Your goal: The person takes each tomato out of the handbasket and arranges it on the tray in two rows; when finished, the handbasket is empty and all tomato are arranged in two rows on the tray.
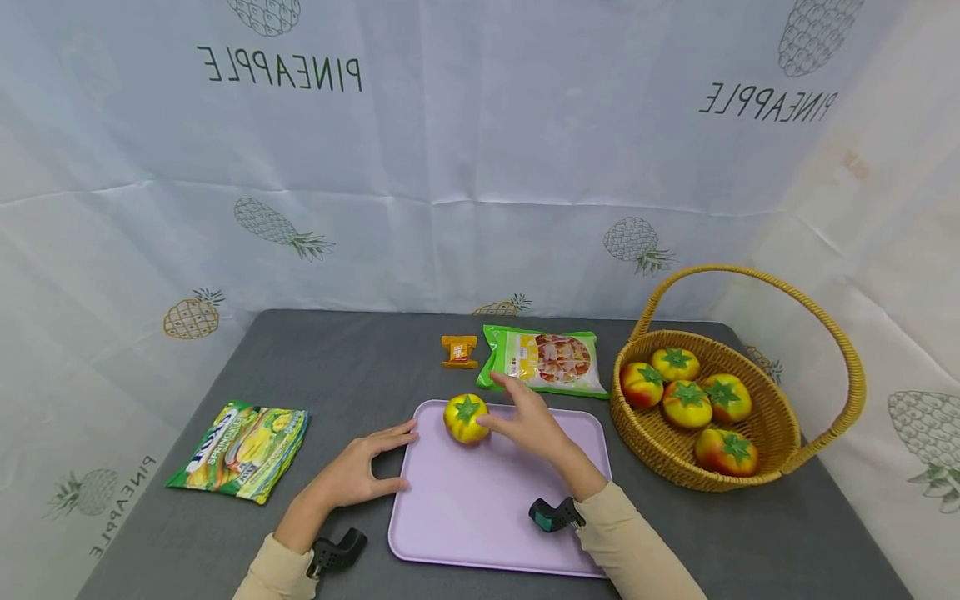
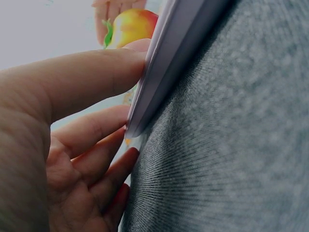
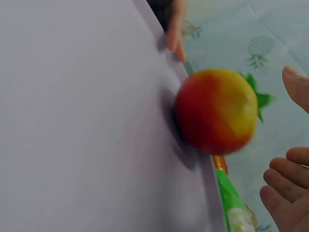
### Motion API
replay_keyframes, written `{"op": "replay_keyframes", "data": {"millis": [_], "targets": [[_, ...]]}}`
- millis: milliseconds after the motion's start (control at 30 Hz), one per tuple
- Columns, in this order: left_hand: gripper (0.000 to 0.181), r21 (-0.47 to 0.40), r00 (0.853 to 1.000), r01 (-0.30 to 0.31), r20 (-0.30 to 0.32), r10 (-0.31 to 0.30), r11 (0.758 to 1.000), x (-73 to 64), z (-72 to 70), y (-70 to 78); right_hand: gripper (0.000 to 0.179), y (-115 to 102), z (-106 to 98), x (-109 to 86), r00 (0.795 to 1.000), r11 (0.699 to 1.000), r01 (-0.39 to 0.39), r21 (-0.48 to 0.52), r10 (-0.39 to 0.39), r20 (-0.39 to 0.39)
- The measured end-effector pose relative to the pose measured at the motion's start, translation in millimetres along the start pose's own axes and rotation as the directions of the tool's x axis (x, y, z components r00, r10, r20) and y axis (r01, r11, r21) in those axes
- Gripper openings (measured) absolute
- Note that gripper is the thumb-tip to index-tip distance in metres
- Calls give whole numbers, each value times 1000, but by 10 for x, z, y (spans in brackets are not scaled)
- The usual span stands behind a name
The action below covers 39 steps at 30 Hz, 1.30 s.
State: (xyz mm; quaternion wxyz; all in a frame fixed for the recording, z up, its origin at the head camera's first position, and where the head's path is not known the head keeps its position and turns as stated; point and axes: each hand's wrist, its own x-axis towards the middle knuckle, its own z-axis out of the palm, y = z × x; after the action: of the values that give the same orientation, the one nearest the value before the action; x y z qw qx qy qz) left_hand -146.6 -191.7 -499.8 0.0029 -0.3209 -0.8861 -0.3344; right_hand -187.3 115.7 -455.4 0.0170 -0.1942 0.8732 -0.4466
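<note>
A lilac tray [image 1: 480, 508] lies on the grey table. Near its far edge, toward the left, sits a yellow-and-red toy fruit [image 1: 462, 420] with a green star-shaped leaf cap. My left hand [image 1: 347, 477] is at the tray's left side, its extended thumb and fingertips touching the rim [image 2: 153, 65] in the left wrist view. Over the tray, my right hand [image 1: 534, 427] is spread beside the fruit. The right wrist view has a gap between its fingers [image 3: 285, 186] and the fruit [image 3: 216, 111]; nothing is held.
A wicker basket [image 1: 660, 462] with a tall handle stands on the right, holding several similar fruits [image 1: 686, 404]. Behind the tray lie a small orange packet [image 1: 459, 351] and a green-and-white food bag [image 1: 551, 360]. A green-and-yellow bag [image 1: 243, 450] lies at the left.
</note>
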Motion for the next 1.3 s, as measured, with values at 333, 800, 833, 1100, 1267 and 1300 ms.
{"op": "replay_keyframes", "data": {"millis": [333, 800, 833, 1100, 1267, 1300], "targets": [[63, -8, 1000, 15, 15, -15, 1000, -1, -12, 11, 75, 71, -479, -189, 991, 999, 38, -21, -41, -126], [63, -8, 999, 32, 35, -32, 999, -4, -11, 11, 68, 304, -1254, -531, 946, 997, -4, -76, -21, -323], [63, -9, 999, 35, 39, -34, 999, -4, -13, 11, 68, 322, -1304, -550, 944, 997, -15, -82, -13, -329], [63, -12, 999, 31, 40, -31, 999, -9, -12, 12, 71, 470, -1612, -639, 935, 991, -102, -83, 67, -347], [63, -28, 998, 41, 43, -40, 999, -5, -13, 11, 77, 548, -1725, -633, 942, 977, -184, -108, 144, -301], [63, -30, 998, 43, 46, -41, 999, -3, -14, 11, 79, 554, -1743, -630, 944, 973, -202, -111, 163, -286]]}}
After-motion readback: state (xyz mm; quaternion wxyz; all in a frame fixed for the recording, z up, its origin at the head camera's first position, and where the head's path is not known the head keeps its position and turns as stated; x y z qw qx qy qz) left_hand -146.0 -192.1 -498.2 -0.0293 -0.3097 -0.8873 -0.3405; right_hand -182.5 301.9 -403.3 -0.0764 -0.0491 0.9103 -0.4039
